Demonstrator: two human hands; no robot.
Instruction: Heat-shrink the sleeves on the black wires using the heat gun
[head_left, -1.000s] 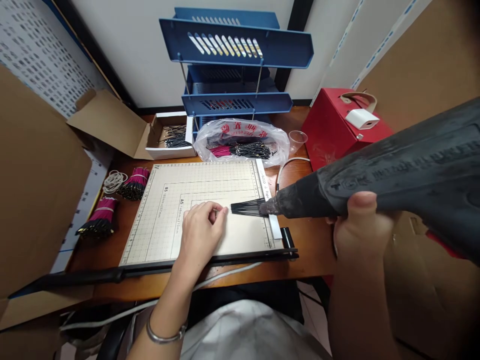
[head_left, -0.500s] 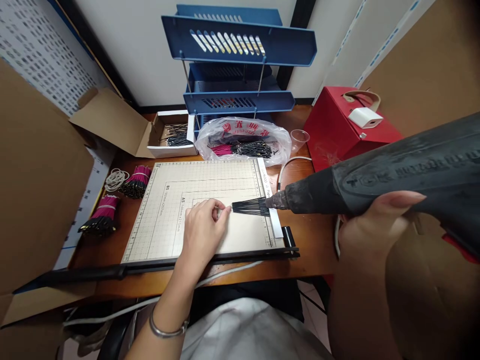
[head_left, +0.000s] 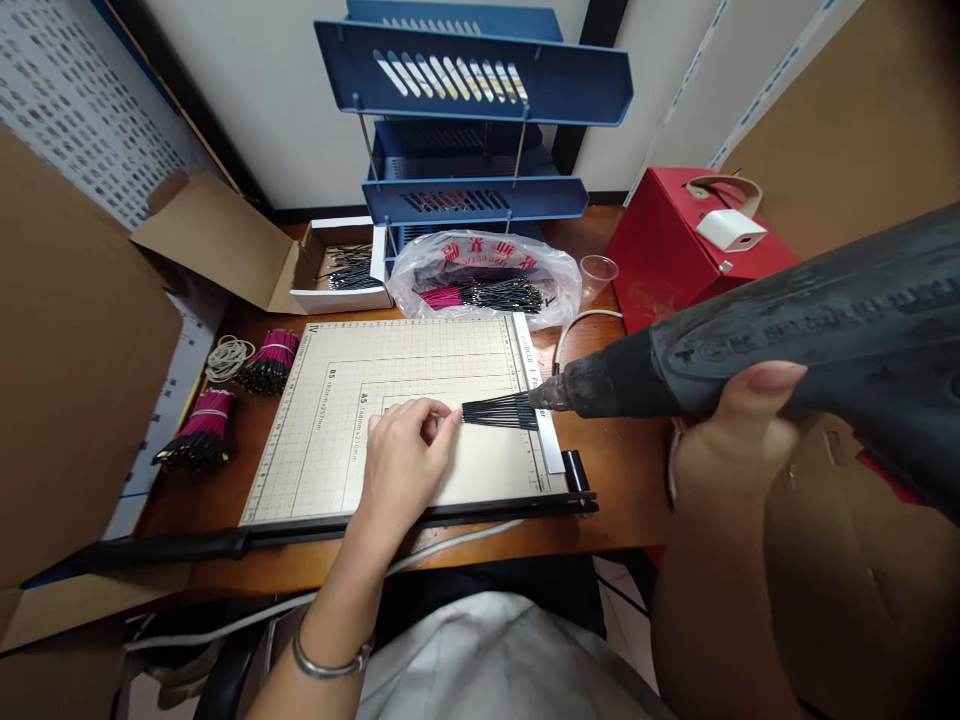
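Observation:
My left hand (head_left: 409, 450) rests on the cream board of a paper cutter (head_left: 315, 470), thumb and forefinger pinching the gathered end of a fan of thin black wires (head_left: 499, 411). The wires spread flat to the right, their far ends lying over the white strip (head_left: 550, 440) at the board's edge. My right hand (head_left: 739, 430) is wrapped round a big dark grey glue gun (head_left: 750, 330) with a red trigger. Its nozzle points left, right at the upper far ends of the wires; whether it touches them I cannot tell. Most right-hand fingers are hidden behind the gun.
Beyond the cutter lie a plastic bag (head_left: 484, 250) of pink and black wires and a white box (head_left: 341, 298) of dark sticks. Tied bundles (head_left: 201, 430) are at left, the cutter's black handle (head_left: 172, 548) in front. A red box (head_left: 675, 240) and plastic cup (head_left: 598, 275) stand right.
Very little differs. The view has shifted slightly, and the glue gun and my right hand sit a touch further left; my left hand keeps its pinch on the wires.

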